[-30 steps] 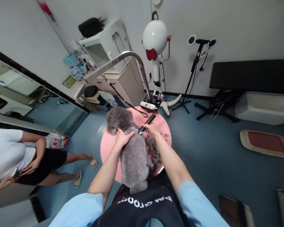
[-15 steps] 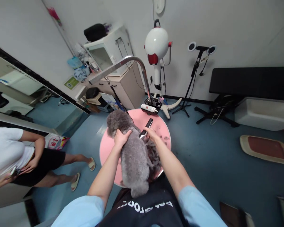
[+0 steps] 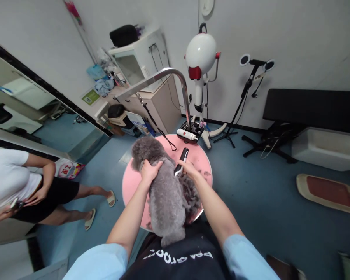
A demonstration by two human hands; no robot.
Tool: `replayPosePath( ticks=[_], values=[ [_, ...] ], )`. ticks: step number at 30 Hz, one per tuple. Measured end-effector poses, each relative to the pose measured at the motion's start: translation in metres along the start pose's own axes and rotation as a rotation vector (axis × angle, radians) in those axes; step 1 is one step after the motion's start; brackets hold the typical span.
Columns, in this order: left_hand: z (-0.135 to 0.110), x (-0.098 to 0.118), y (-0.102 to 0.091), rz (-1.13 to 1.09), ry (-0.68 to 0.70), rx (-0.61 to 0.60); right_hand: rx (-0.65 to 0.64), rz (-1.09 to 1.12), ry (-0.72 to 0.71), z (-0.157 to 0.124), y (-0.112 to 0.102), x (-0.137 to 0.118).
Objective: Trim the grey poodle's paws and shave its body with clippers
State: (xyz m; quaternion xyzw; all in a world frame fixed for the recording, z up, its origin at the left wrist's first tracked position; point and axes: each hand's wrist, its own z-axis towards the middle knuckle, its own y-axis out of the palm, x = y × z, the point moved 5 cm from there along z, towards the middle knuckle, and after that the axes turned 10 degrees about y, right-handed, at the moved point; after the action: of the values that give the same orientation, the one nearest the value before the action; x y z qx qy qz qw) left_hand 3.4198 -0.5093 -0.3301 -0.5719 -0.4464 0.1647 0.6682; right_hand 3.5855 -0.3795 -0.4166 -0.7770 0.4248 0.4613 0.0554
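A grey curly-haired dog (image 3: 167, 198) stands on a round pink grooming table (image 3: 131, 182), its head pointing away from me and to the left. My left hand (image 3: 150, 170) is closed around the dog's neck and shoulder, thumb spread across the coat. In my right hand (image 3: 189, 168) is a black and white hair clipper (image 3: 182, 161), its blade end down at the dog's right side. Loose clipped fur (image 3: 194, 194) lies on the table below my right forearm.
A metal grooming arm (image 3: 182, 83) with a hanging black leash loop (image 3: 163, 134) rises from the table's far edge, beside a tool tray holding a white bottle (image 3: 187, 135). A white dryer (image 3: 201, 54) stands behind. At left, a person (image 3: 14, 182) holds a small object.
The clipper has shifted slightly down and tilted more upright along the dog's side. My left hand stays on the neck. The view has swung a little, and the leash loop shows more.
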Motion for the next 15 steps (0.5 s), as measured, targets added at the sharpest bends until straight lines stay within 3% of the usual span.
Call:
replayPosePath(
  ticks=[4,10,12,15],
  values=[
    [0.0,-0.002,-0.002,-0.01,-0.009,0.023,-0.069,-0.021,0.055,-0.035,-0.008,0.027],
    [0.001,-0.001,-0.003,-0.024,-0.011,0.042,0.057,0.037,0.001,-0.012,-0.007,-0.004],
    [0.002,-0.001,-0.002,-0.016,-0.015,0.044,0.064,0.04,-0.011,-0.016,-0.002,-0.001],
    [0.003,0.0,-0.003,0.006,-0.017,0.049,0.027,0.028,-0.011,-0.043,-0.001,0.019]
  ],
)
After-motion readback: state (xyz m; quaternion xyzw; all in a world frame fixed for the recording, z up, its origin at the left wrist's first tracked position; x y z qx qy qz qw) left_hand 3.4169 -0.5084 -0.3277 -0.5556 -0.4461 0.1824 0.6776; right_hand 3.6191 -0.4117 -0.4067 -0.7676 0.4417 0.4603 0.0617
